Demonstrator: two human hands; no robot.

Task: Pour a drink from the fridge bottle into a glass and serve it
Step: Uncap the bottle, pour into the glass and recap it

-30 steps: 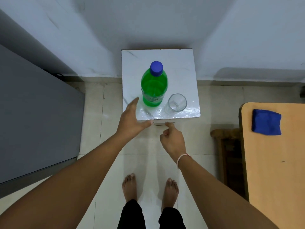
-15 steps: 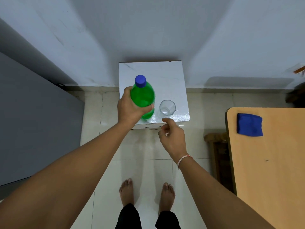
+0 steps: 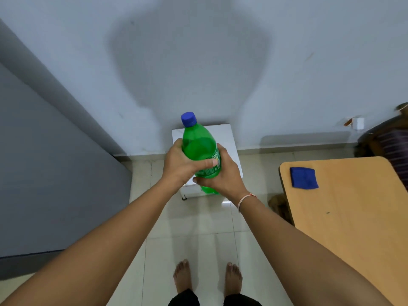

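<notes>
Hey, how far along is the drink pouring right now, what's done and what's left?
Done: the green bottle is out of the fridge and lifted above the small white table. In hand: left hand and right hand both grip its body. Left: the blue cap is still on, so opening, pouring and serving remain. The glass is hidden from this view.
</notes>
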